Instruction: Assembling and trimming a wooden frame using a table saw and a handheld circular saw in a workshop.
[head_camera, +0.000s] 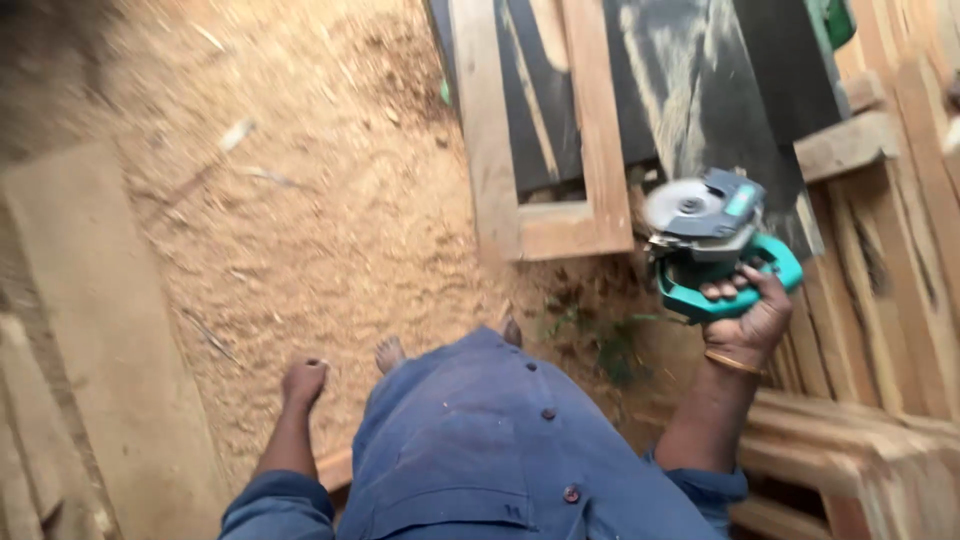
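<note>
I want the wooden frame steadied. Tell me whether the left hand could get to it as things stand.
Probably not without a step forward. The left hand hangs empty at the side, well short of the frame, though only sawdust floor lies between. The right hand holds the saw.

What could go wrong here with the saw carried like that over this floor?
The right hand alone holds the teal circular saw, its blade showing near the wooden frame; a bump could nick wood or body. The bare feet stand on loose sawdust beside stacked timber, so a slip or a dropped saw could injure them. The left hand hangs free, steadying nothing.
</note>
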